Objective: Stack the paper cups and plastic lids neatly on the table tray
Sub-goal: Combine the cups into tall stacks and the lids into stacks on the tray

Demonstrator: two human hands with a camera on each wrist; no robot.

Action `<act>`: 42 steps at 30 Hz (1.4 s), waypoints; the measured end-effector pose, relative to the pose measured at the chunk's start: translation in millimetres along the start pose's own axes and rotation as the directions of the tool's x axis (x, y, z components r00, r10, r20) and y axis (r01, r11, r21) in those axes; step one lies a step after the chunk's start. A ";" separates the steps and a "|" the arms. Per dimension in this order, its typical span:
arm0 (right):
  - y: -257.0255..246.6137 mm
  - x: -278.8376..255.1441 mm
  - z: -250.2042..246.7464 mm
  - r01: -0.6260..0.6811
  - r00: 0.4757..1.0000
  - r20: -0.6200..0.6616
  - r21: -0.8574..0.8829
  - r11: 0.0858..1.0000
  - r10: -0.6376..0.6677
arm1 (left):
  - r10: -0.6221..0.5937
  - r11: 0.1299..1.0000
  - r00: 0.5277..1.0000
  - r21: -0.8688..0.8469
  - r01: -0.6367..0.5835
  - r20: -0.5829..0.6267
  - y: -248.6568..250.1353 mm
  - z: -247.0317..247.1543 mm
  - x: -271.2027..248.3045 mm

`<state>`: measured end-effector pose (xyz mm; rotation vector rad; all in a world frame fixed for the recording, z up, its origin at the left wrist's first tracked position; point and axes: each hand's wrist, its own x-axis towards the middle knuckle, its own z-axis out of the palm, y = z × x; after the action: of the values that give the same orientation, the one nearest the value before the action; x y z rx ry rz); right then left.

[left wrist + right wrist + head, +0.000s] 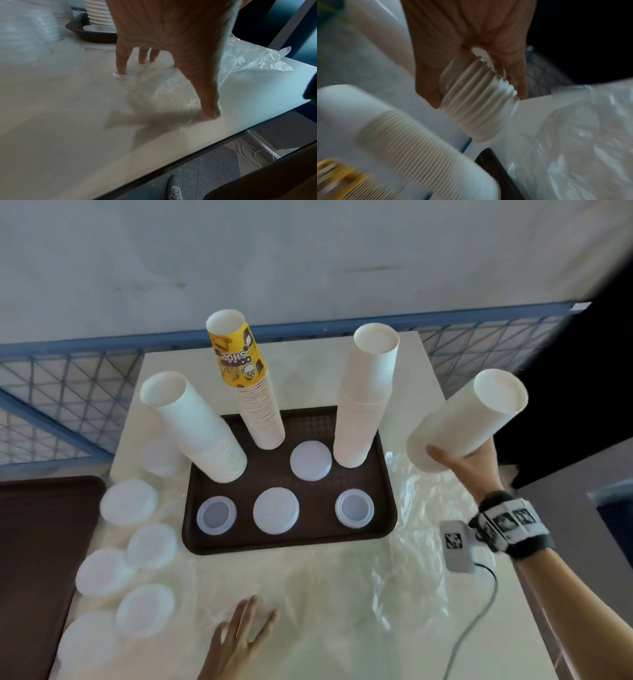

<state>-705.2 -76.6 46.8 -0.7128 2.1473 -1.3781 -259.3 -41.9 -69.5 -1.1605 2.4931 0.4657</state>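
right fingers (428,86) curled round white cup stack (466,424) (fingertips hidden), left fingers (122,59) spread

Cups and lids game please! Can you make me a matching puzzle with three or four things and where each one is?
Things:
1. yellow-topped cup stack
2. cup stack in the right hand
3. left hand
4. lid stacks off the tray

Places:
A. left of the brown tray
B. standing on the tray's far side
C. resting on clear plastic
D. tilted in the air, right of the tray

Pairs: 1-B, 2-D, 3-C, 4-A
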 end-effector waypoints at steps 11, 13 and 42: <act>-131.1 -143.3 85.5 0.251 0.859 0.445 0.068 0.966 -0.254 | 0.121 0.992 0.941 -0.003 -0.126 0.315 -3.1 -29.4 -27.0; -166.2 -145.2 114.7 0.291 0.844 0.435 0.120 0.949 -0.314 | 0.107 0.994 0.952 0.002 -0.112 0.286 -10.3 -32.2 -36.3; -202.9 -113.0 295.8 0.219 0.899 0.426 -0.245 0.945 -0.098 | 0.171 0.985 0.935 -0.030 -0.170 0.312 -53.1 -16.0 -54.3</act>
<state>-396.4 -271.4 137.1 -1.2001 1.9933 -0.8887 -188.0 -45.3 -39.0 -0.7992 2.3209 0.6459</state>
